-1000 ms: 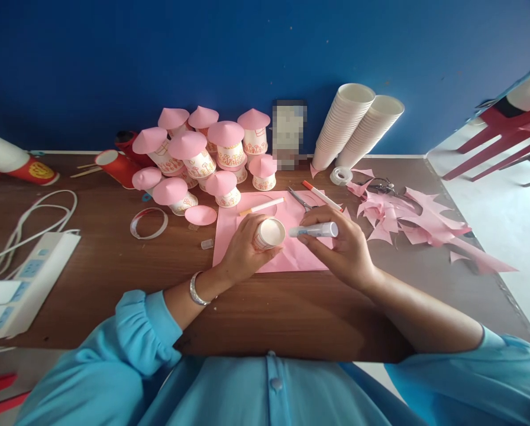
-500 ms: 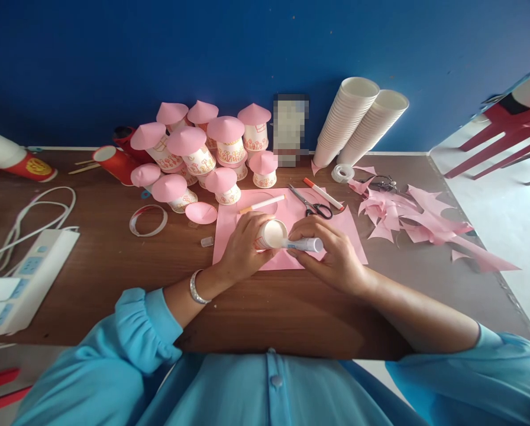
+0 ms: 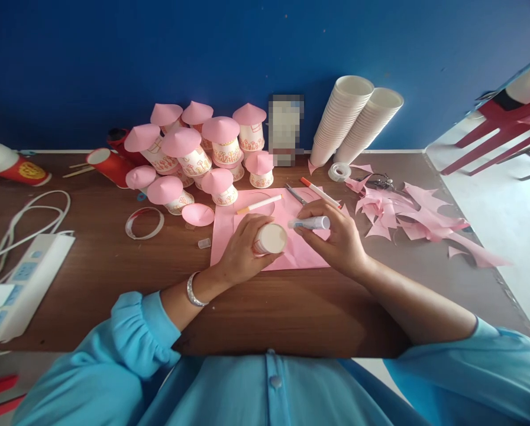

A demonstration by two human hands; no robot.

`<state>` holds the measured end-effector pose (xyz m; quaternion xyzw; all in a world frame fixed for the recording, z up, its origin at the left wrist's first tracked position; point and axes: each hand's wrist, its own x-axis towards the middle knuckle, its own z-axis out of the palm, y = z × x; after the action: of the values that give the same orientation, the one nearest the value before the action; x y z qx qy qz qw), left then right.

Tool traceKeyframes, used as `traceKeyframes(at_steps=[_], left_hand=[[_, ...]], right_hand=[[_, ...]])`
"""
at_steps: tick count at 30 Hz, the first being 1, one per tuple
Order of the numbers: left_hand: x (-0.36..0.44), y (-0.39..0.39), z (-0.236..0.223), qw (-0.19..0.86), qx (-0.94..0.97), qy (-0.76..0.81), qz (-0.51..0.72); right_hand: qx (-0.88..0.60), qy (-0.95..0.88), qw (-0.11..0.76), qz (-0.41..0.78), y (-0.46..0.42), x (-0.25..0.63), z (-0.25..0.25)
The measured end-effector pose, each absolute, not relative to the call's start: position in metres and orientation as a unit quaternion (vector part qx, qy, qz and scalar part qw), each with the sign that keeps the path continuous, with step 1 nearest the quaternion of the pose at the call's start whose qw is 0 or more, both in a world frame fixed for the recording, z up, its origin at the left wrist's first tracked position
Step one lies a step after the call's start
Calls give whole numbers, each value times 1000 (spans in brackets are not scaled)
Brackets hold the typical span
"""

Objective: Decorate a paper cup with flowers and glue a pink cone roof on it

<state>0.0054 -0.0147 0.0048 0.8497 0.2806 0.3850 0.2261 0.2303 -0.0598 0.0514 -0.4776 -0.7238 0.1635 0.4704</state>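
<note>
My left hand point(image 3: 244, 251) is wrapped round a small paper cup point(image 3: 272, 238), its pale round end turned toward me and red drawing on its side. In my right hand point(image 3: 336, 239) is a glue stick point(image 3: 310, 223), lying nearly level, its tip a little apart from the cup. Both hands are over pink paper sheets point(image 3: 225, 228). Beyond them lie an orange-and-white marker point(image 3: 259, 204), a red-capped marker point(image 3: 320, 192) and scissors point(image 3: 295, 194), whose handles my right hand hides. A clear cap point(image 3: 204, 243) rests left of the sheets.
Several decorated cups with pink cone roofs point(image 3: 221, 130) stand at the back left. Tall cup stacks point(image 3: 342, 118), a tape roll point(image 3: 339, 172) and pink paper scraps point(image 3: 389, 210) are to the right. A power strip point(image 3: 34, 284) and tape ring point(image 3: 144, 223) lie left.
My right hand has drawn the glue stick back to the right, off the cup's rim. My left hand has tilted the cup so its round end faces me more.
</note>
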Motion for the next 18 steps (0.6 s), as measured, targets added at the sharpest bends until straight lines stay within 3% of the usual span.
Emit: traceKeyframes(at_steps=[13, 18], left_hand=[[6, -17, 5, 297, 837, 274, 370], [7, -14, 5, 288, 853, 240, 362]], right_hand=[[-505, -678, 485, 223, -58, 228, 53], [-455, -702, 491, 244, -67, 225, 58]])
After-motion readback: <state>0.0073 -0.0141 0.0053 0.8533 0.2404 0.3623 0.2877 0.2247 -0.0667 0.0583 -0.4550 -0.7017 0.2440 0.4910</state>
